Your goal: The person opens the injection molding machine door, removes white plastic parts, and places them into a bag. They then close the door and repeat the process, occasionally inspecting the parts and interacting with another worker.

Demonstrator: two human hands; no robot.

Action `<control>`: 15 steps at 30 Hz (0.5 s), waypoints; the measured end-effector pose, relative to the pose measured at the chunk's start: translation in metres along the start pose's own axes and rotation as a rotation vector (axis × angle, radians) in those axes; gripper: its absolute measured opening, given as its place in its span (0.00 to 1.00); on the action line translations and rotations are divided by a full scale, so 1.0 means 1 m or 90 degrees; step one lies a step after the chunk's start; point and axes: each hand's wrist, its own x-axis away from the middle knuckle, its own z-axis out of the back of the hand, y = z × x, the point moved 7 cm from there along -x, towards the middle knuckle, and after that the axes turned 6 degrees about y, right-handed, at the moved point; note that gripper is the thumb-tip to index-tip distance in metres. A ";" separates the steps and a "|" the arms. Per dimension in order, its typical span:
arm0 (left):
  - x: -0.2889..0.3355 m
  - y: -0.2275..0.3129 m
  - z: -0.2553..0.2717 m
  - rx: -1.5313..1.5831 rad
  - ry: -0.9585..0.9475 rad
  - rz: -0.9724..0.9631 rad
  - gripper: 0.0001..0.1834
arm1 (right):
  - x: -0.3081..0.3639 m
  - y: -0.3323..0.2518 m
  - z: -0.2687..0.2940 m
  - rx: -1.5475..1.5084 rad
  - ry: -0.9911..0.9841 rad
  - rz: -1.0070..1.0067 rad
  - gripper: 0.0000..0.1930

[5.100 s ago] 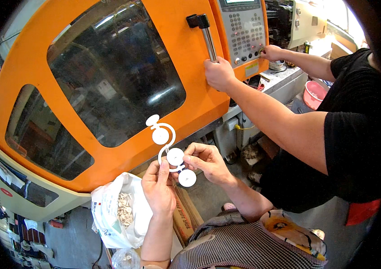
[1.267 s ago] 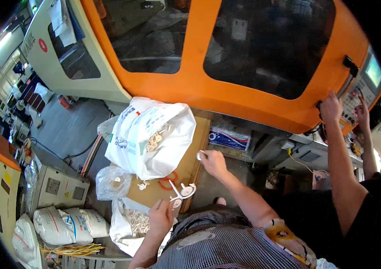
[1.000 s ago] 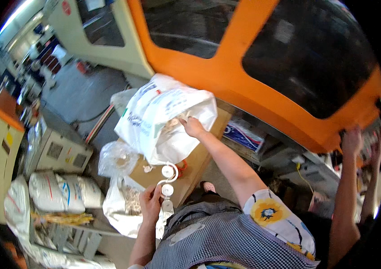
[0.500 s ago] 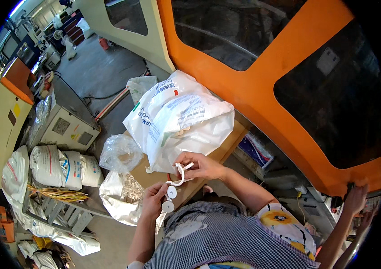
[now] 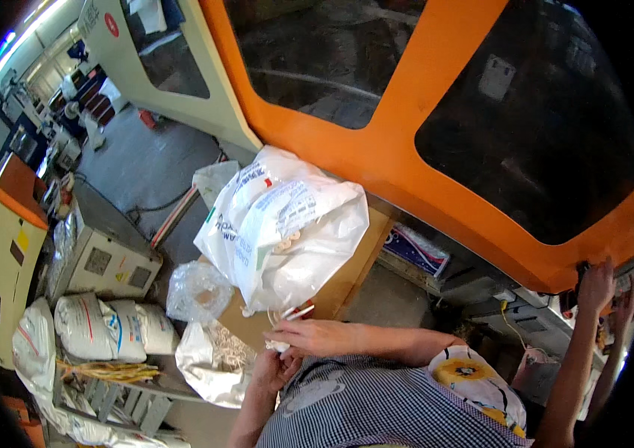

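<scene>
In front of my apron, my two hands meet over a small white plastic part (image 5: 278,346). My right hand (image 5: 315,336) lies across its top with the fingers closed on it, and thin white prongs (image 5: 298,313) stick out beyond the fingers. My left hand (image 5: 276,368) pinches it from below; most of the part is hidden between the hands. Just beyond them, a large white printed plastic bag (image 5: 280,231) rests on a brown cardboard surface (image 5: 354,287), with pale pieces (image 5: 287,243) at its opening.
An open white sack (image 5: 216,358) of pale scraps stands on the left, below a clear plastic bag (image 5: 197,291). Full white sacks (image 5: 112,326) sit farther left. A large orange machine door (image 5: 399,104) rises ahead. Another person's hand (image 5: 597,287) touches its lower right edge.
My hands have come together and closer to my body, covering the white part's round discs, which showed before. The view has shifted, so the surroundings sit lower and farther left.
</scene>
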 end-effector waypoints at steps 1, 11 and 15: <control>0.006 0.002 -0.002 0.059 0.050 -0.041 0.10 | 0.001 0.000 0.003 0.032 0.031 0.010 0.22; 0.060 0.063 -0.023 -0.673 0.181 -0.841 0.06 | 0.033 0.090 -0.001 -0.040 0.193 -0.607 0.18; 0.068 0.066 -0.049 -0.784 0.183 -0.816 0.03 | 0.040 0.236 0.024 0.327 0.168 -0.522 0.17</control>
